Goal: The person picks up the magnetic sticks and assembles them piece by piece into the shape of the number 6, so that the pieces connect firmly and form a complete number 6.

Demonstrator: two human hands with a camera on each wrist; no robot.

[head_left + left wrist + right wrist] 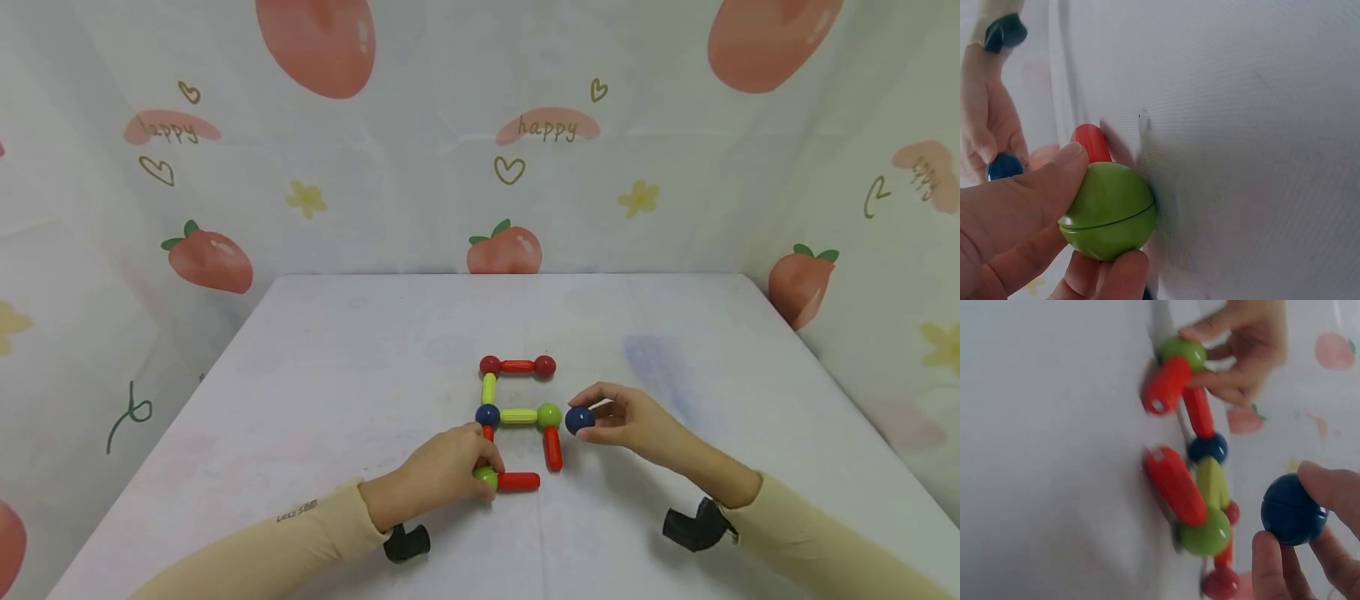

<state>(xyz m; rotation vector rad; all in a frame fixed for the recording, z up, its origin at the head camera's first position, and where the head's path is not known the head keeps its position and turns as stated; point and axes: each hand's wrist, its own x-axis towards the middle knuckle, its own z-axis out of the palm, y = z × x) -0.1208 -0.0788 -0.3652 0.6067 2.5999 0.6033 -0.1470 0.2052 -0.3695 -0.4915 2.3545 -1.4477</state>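
Note:
With thumb and fingers my left hand [442, 467] pinches a green ball [1110, 209] at the near corner of a flat figure of magnetic rods and balls. A red rod [521, 482] sticks out rightward from that ball. My right hand [630, 423] holds a loose dark blue ball [1292, 510] between thumb and fingertips, just right of the figure's other green ball [550, 415]. From this second green ball a red rod [553, 450] points toward me, its near end free. Another dark blue ball [487, 415] joins the figure's left side, partly linked by a red rod under my left fingers.
Yellow-green rods [519, 417] run right and away from the joined blue ball. At the far end, a red rod [517, 366] links two dark red balls [545, 366]. Everything lies on a white cloth-covered table [360, 350], with a fruit-printed curtain [420, 167] behind. Black bands sit at both wrists.

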